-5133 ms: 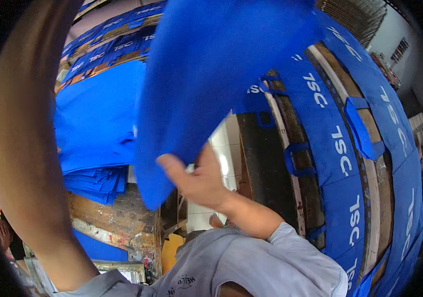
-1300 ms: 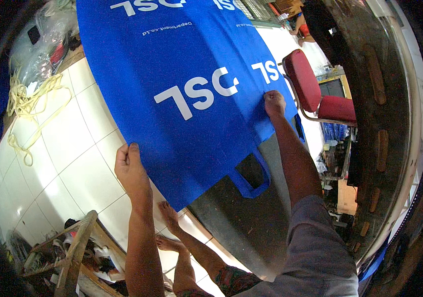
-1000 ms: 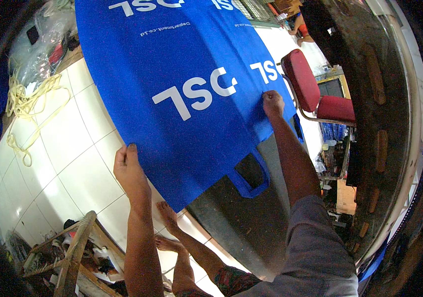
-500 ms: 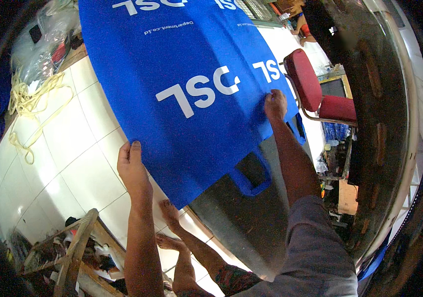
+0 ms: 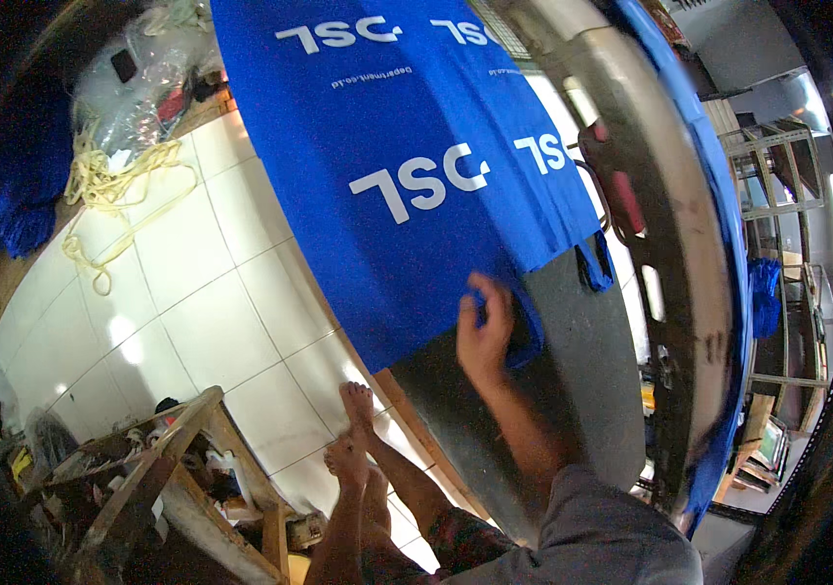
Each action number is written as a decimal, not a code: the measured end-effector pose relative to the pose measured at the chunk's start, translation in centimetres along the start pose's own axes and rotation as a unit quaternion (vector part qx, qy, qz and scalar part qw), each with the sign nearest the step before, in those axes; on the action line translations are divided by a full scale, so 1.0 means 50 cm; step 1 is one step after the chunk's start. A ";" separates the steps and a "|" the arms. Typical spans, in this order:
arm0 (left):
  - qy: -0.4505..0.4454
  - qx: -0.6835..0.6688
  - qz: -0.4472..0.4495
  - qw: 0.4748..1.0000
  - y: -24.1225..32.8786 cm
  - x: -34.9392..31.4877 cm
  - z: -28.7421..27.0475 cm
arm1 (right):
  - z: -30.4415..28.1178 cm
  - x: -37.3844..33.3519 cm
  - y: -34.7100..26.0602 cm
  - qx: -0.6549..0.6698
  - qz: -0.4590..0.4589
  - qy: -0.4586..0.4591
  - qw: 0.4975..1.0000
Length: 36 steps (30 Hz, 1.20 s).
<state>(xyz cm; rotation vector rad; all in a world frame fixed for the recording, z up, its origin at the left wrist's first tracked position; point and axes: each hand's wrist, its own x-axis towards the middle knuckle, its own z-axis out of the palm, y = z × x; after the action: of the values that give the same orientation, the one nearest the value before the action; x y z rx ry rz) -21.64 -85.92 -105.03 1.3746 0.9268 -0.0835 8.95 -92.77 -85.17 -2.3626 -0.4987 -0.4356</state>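
A blue fabric bag panel (image 5: 338, 234) with white print lies across a long dark table (image 5: 582, 361). A second blue printed piece (image 5: 558, 210) lies alongside it at the right, with a blue strap (image 5: 594, 263) at its near end. My right hand (image 5: 487, 327) is over the panel's near edge, beside a blue loop handle (image 5: 534, 336). Its thumb and forefinger are apart, and nothing shows between them. My left hand (image 5: 345, 456) is low, off the cloth and in front of my feet; its fingers cannot be made out.
Wooden frame (image 5: 168, 458) holding scraps stands at the lower left. Yellow cord (image 5: 119, 195) and clear plastic (image 5: 134, 93) lie on the left, beside white floor tiles (image 5: 212, 312). My bare foot (image 5: 358, 402) is near the table's wooden edge. Shelving (image 5: 782, 175) stands far right.
My left hand has left the panel's left edge and dropped down. My right hand has come from the right-hand piece toward me and left, to the near handle. The view has turned right.
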 end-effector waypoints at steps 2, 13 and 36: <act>-0.033 0.050 -0.032 0.998 -0.045 -0.131 -0.016 | -0.008 -0.091 -0.074 0.077 0.072 -0.049 0.993; -0.112 0.104 0.100 0.983 0.070 -0.477 -0.089 | -0.252 -0.667 -0.230 0.221 0.227 -0.541 0.779; 0.071 0.231 -0.087 0.966 0.084 -0.863 -0.102 | -0.412 -0.560 -0.117 0.025 0.118 -0.559 0.821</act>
<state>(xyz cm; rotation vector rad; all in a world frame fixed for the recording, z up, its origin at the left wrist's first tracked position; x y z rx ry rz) -50.33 -100.05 -75.28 1.7418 1.1980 -0.3576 -21.71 -109.15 -79.34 -2.3648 -0.6734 1.1490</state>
